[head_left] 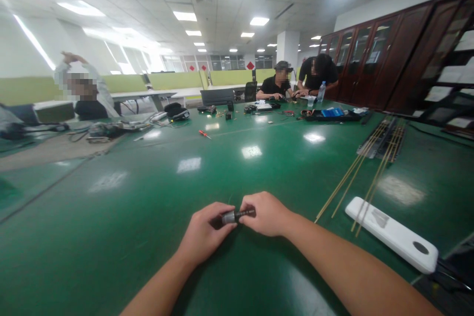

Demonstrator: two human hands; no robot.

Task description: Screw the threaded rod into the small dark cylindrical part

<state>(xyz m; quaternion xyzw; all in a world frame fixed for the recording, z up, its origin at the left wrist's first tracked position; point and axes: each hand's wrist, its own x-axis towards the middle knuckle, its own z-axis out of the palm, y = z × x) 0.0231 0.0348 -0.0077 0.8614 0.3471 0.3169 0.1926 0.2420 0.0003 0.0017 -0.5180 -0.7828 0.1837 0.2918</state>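
Note:
Just above the green tabletop, my left hand point(202, 234) is closed around a short silver metal cylinder point(228, 217), thumb below and index finger above. A dark ribbed stem point(249, 213) sticks out of the cylinder's right end. My right hand point(267, 213) pinches this stem between thumb and fingers. Both hands meet near the middle of the view, with the piece lying almost level between them. What kind of part it is does not show clearly, and the fingers cover some of it.
Right of my arm lies a white power strip point(392, 234), with thin brass-coloured rods point(344, 177) partly over it. A red screwdriver point(203, 134) lies farther off. Along the far edge are a black tray point(333, 116), a water bottle point(321, 93) and several people. Cables and devices point(107, 131) sit left.

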